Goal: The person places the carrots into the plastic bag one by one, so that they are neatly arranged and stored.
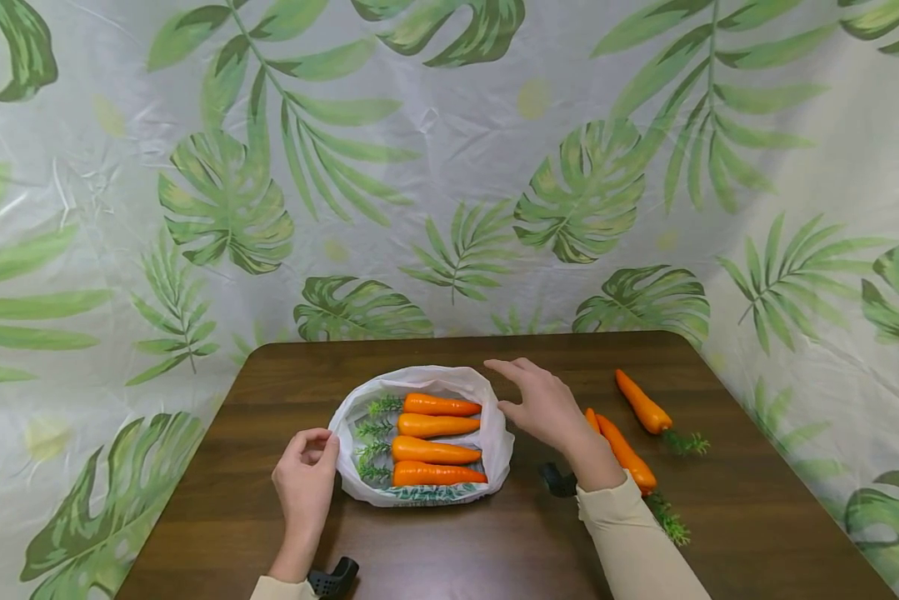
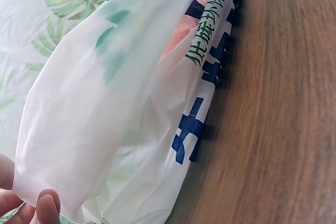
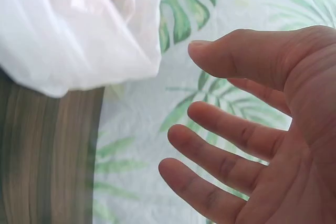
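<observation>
A white plastic bag (image 1: 497,467) with green and blue print lies on the table, its mouth spread wide. Several carrots (image 1: 436,451) with green tops sit side by side inside it, tips toward the right. My left hand (image 1: 305,479) pinches the bag's left rim between thumb and fingers; the left wrist view shows the thumb (image 2: 48,208) on the plastic. At the bag's right rim is my right hand (image 1: 542,404), its fingers spread and relaxed. In the right wrist view that hand (image 3: 247,124) holds nothing, and a gap separates it from the bag (image 3: 79,40).
To the right of the bag, a loose carrot (image 1: 641,402) lies on the dark wooden table (image 1: 269,383). Another carrot (image 1: 625,454) lies partly behind my right forearm, with an orange tip beside it. A leaf-patterned sheet (image 1: 464,150) hangs behind the table.
</observation>
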The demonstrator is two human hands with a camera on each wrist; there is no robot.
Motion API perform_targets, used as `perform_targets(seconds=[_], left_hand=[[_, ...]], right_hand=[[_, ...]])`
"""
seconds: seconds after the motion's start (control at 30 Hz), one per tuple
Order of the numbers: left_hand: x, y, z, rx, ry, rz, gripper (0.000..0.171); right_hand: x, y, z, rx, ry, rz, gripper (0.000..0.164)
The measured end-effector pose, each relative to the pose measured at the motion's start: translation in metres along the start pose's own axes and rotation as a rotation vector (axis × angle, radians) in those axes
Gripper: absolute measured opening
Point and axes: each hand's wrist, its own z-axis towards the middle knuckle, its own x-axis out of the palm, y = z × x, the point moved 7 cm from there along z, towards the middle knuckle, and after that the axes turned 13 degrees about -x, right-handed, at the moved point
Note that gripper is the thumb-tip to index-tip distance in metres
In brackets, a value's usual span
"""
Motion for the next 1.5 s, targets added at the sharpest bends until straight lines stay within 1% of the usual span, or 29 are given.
perform_targets(seconds=[0.17,0.43,0.67,0.77,0.97,1.13,1.37,1.5], left_hand=[[0.0,0.0,0.0,0.002,0.001,-0.003,0.008],[0.001,0.001,0.0,0.001,0.007,-0.008,0.007],[0.002,0.001,0.0,-0.003,0.006,-0.003,0.007],[0.002,0.001,0.0,-0.002,0.006,-0.006,0.007],[0.002,0.001,0.0,0.007,0.006,-0.007,0.008],[0.002,0.001,0.0,0.007,0.007,-0.002,0.007],[0.002,0.003,0.0,-0.001,0.004,0.013,0.008],[0.003,0.003,0.0,0.005,0.003,0.021,0.008]], right_hand=[[-0.008,-0.017,-0.017,0.042,-0.005,0.004,0.068],[-0.014,-0.045,-0.047,0.153,0.041,0.032,0.07],[-0.022,-0.063,-0.074,0.192,0.049,0.027,0.069],[-0.023,-0.072,-0.086,0.211,0.059,0.042,0.07],[-0.025,-0.082,-0.107,0.236,0.06,0.063,0.068],[-0.023,-0.091,-0.12,0.274,0.091,0.096,0.067],[-0.023,-0.098,-0.136,0.3,0.118,0.062,0.071],[-0.024,-0.104,-0.146,0.35,0.142,0.084,0.073]])
